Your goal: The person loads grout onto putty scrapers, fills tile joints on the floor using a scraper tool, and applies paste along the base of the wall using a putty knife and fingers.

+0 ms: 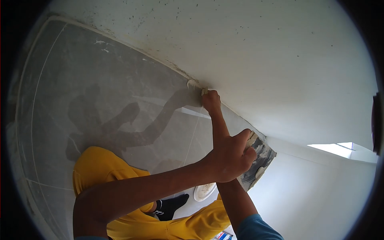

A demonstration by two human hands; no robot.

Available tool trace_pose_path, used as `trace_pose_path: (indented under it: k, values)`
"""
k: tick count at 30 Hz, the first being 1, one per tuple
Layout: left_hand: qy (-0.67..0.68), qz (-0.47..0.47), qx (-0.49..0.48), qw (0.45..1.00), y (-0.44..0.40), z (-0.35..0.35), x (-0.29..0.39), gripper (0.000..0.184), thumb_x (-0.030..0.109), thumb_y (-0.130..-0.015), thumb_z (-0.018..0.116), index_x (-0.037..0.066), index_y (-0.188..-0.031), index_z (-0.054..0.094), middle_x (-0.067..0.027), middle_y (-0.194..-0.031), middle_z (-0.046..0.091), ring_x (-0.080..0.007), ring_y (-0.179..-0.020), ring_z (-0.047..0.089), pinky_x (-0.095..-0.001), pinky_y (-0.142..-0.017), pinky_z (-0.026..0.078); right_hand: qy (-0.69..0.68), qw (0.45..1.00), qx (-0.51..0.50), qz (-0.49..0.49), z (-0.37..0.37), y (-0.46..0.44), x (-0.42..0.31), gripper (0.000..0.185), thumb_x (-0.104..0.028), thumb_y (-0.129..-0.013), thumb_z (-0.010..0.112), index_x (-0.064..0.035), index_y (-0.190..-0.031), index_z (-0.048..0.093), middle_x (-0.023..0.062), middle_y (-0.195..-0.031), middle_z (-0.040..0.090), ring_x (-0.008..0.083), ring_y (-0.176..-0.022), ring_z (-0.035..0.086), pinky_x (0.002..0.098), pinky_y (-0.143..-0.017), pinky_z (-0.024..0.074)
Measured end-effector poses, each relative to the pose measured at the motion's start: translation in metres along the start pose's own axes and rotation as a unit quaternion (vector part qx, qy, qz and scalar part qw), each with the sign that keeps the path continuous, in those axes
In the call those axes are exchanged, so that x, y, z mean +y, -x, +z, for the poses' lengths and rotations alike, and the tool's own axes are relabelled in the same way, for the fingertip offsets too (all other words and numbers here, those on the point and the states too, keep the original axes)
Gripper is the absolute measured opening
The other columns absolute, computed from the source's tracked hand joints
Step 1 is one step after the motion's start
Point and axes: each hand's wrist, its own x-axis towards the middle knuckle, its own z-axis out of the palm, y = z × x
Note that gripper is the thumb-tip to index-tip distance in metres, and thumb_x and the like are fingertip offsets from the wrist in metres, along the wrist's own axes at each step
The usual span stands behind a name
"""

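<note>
My right hand [211, 101] is closed on a putty knife [205, 91], its pale handle end showing above my fist. The blade is against the seam where the grey tiled floor meets the white wall, mostly hidden by my hand and shadow. A dab of pale putty [191, 83] sits on the seam beside it. My left hand [232, 158] crosses over my right forearm, gripping a flat trowel [262, 158]. Its dark plate is streaked with pale putty, with a thicker lump near the lower edge. My palm hides part of the handle.
Grey floor tiles [120, 76] with thin joint lines stretch leftward. The white wall [260, 60] has dark specks. Near my sock-covered foot [172, 207] stands a round white container [197, 194] with pale material inside. A bright opening [332, 150] shows at right.
</note>
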Motion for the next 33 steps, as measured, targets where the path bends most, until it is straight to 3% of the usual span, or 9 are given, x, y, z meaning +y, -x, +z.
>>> trace_pose_path:
  k: [4,7,9,13,20,26,28,29,33]
  values:
    - [0.033,0.020,-0.001,0.999,0.002,0.001,-0.004,0.027,0.021,-0.087,0.047,-0.006,-0.094,0.047,-0.0255,-0.085,0.059,-0.0311,-0.080,0.062,-0.0410,-0.076,0.049,-0.018,0.999,0.038,-0.009,0.004,0.007,-0.026,0.027,-0.015,-0.077,0.052,0.0065,-0.086,0.066,0.0288,-0.095,0.066,0.0437,-0.093,0.063,0.0474,-0.083,0.0486]
    - [-0.014,0.103,0.135,0.985,0.006,0.006,-0.008,0.021,0.017,-0.083,0.047,-0.004,-0.089,0.044,-0.0220,-0.061,0.057,-0.0350,-0.061,0.063,-0.0462,-0.067,0.049,-0.024,0.998,0.051,-0.017,0.005,0.026,-0.061,0.027,-0.014,-0.077,0.052,0.0068,-0.086,0.066,0.0290,-0.096,0.066,0.0438,-0.093,0.063,0.0476,-0.082,0.0488]
    - [-0.013,0.053,0.078,0.995,0.006,0.000,-0.005,0.037,0.023,-0.085,0.050,-0.008,-0.106,0.052,-0.0226,-0.082,0.060,-0.0278,-0.076,0.060,-0.0381,-0.077,0.048,-0.030,0.997,0.060,-0.022,0.006,0.036,-0.082,0.027,-0.014,-0.077,0.052,0.0070,-0.086,0.066,0.0294,-0.096,0.065,0.0441,-0.094,0.063,0.0479,-0.082,0.0488]
    - [-0.012,0.006,-0.009,1.000,0.011,-0.009,0.007,0.039,0.024,-0.086,0.050,-0.008,-0.109,0.051,-0.0201,-0.081,0.061,-0.0234,-0.074,0.059,-0.0350,-0.074,0.048,-0.162,0.984,-0.009,-0.075,-0.001,0.061,-0.119,0.024,-0.012,-0.080,0.053,0.0078,-0.090,0.064,0.0217,-0.092,0.066,0.0335,-0.086,0.064,0.0422,-0.080,0.0478]
    - [0.121,0.083,0.016,0.989,0.003,0.007,-0.003,0.025,0.020,-0.089,0.051,0.000,-0.102,0.050,-0.0033,-0.079,0.055,-0.0098,-0.070,0.050,-0.0276,-0.068,0.044,-0.686,0.697,-0.203,-0.050,0.018,0.132,-0.075,0.025,-0.010,-0.089,0.056,0.0045,-0.110,0.058,0.0098,-0.100,0.062,0.0179,-0.090,0.059,0.0305,-0.082,0.0459]
    - [0.198,-0.070,0.089,0.974,-0.006,0.041,-0.011,0.025,0.018,-0.089,0.048,0.001,-0.108,0.050,-0.0083,-0.094,0.060,-0.0152,-0.082,0.058,-0.0313,-0.076,0.049,-0.785,0.618,-0.032,0.021,-0.004,0.246,0.078,0.022,-0.002,-0.091,0.053,0.0021,-0.113,0.057,0.0075,-0.102,0.063,0.0147,-0.097,0.060,0.0303,-0.088,0.0466]
    - [0.218,-0.160,0.112,0.956,-0.010,0.051,-0.020,0.026,0.018,-0.089,0.047,0.002,-0.109,0.050,-0.0078,-0.096,0.060,-0.0158,-0.084,0.060,-0.0333,-0.076,0.051,-0.677,0.735,-0.029,0.033,-0.014,0.272,0.155,0.024,-0.001,-0.089,0.053,0.0037,-0.113,0.057,0.0097,-0.105,0.063,0.0171,-0.098,0.061,0.0314,-0.090,0.0462]
    - [0.246,-0.236,0.147,0.928,-0.013,0.054,-0.028,0.027,0.019,-0.090,0.046,0.003,-0.111,0.050,-0.0073,-0.099,0.061,-0.0164,-0.086,0.063,-0.0352,-0.076,0.054,-0.775,0.625,-0.034,0.088,-0.031,0.283,0.169,0.024,-0.002,-0.089,0.053,0.0058,-0.112,0.056,0.0115,-0.106,0.063,0.0174,-0.098,0.060,0.0310,-0.090,0.0459]
    - [0.188,-0.387,0.162,0.888,-0.017,0.058,-0.078,0.026,0.019,-0.090,0.045,0.005,-0.112,0.049,-0.0088,-0.101,0.060,-0.0201,-0.088,0.065,-0.0376,-0.075,0.057,-0.692,0.715,0.029,0.099,-0.062,0.313,0.193,0.019,-0.008,-0.090,0.055,0.0037,-0.103,0.062,0.0089,-0.103,0.062,0.0137,-0.088,0.059,0.0262,-0.076,0.0465]
